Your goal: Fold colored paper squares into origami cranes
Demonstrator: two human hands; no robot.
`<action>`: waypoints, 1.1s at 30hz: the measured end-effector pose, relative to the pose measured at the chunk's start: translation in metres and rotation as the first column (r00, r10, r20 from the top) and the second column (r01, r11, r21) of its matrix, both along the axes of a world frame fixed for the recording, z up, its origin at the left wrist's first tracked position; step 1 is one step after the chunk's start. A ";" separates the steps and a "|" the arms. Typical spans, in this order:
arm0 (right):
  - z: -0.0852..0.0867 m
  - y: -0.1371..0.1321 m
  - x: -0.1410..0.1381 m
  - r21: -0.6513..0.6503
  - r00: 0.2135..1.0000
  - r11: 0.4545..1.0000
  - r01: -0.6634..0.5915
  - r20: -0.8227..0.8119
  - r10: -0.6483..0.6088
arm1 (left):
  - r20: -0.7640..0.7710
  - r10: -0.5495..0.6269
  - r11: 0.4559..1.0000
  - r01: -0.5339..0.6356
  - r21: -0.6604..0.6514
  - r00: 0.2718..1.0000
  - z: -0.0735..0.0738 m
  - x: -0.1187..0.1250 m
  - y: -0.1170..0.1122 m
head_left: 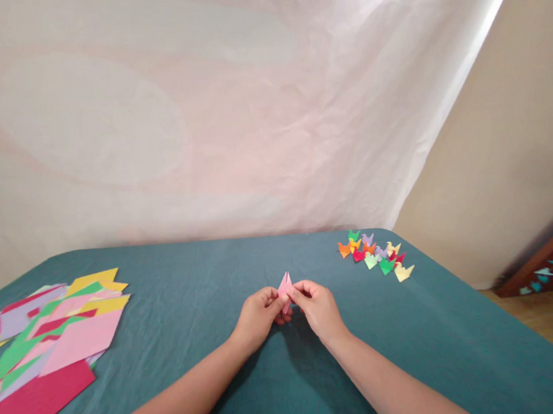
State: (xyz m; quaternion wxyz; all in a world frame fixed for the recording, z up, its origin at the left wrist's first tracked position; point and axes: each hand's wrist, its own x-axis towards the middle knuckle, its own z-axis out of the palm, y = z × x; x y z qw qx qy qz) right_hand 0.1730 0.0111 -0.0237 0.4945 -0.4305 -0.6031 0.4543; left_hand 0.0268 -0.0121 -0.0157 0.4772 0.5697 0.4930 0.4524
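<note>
A small pink folded origami paper [286, 285] stands upright between my hands, its split point facing up. My left hand [262, 313] pinches its lower left part between thumb and fingers. From the right, my right hand [315, 306] grips its edge with thumb and forefinger. The fingertips cover much of the lower half of the paper. Both hands are just above the dark green tablecloth [181, 329], near the middle of the table.
Colourful paper sheets [83, 338] lie in a loose, overlapping pile at the left. Several folded paper birds [372, 261] stand in rows at the far right corner. A pale curtain [246, 129] hangs behind the table. More paper shapes dot a brown panel [551, 267] at far right.
</note>
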 end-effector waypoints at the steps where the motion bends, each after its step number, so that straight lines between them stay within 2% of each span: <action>1: -0.001 0.001 0.000 -0.010 1.000 1.000 0.007 -0.012 -0.007 | 0.068 -0.049 0.998 0.052 -0.047 0.996 0.000 0.001 0.000; 4: -0.004 0.002 0.001 -0.050 0.998 0.998 0.034 -0.059 -0.037 | 0.310 -0.137 0.965 0.197 -0.173 0.941 -0.001 0.000 0.001; 6: -0.006 0.003 0.000 -0.077 0.995 0.996 0.042 -0.089 -0.049 | 0.372 -0.115 0.958 0.201 -0.203 0.921 -0.003 -0.002 0.002; 11: -0.005 0.001 -0.001 -0.111 0.989 0.994 0.022 -0.142 -0.038 | 0.324 -0.063 0.974 0.128 -0.185 0.944 -0.009 -0.003 0.003; 16: -0.003 0.000 -0.003 -0.113 0.988 0.994 0.003 -0.152 -0.020 | 0.287 -0.033 0.983 0.083 -0.163 0.957 -0.009 -0.001 0.003; 21: -0.004 -0.001 -0.005 -0.100 0.990 0.995 -0.001 -0.138 -0.013 | 0.202 0.070 0.994 -0.051 -0.099 0.977 -0.008 -0.005 0.007; 23: -0.003 -0.001 -0.005 -0.028 0.993 0.998 0.065 -0.099 -0.067 | 0.159 0.117 0.992 -0.107 -0.066 0.980 -0.007 -0.007 0.008; 24: -0.001 -0.002 -0.004 0.051 0.991 0.992 0.119 -0.061 -0.116 | 0.134 0.134 0.990 -0.129 -0.051 0.982 -0.006 -0.008 0.008; 26: 0.003 -0.003 -0.003 0.270 0.979 0.945 0.184 0.038 -0.201 | 0.082 0.150 0.989 -0.149 -0.020 0.985 -0.004 -0.009 0.006; 28: 0.007 -0.005 -0.001 0.444 0.968 0.889 0.113 0.153 -0.200 | 0.042 0.140 0.990 -0.141 0.005 0.989 -0.002 -0.007 0.004; 30: 0.009 -0.006 0.001 0.483 0.957 0.875 0.001 0.253 -0.141 | 0.028 0.123 0.992 -0.123 0.018 0.992 -0.001 -0.005 0.002; 33: 0.006 -0.006 0.001 0.365 0.956 0.931 -0.022 0.280 -0.087 | 0.044 0.105 0.994 -0.106 0.011 0.993 -0.002 -0.005 0.003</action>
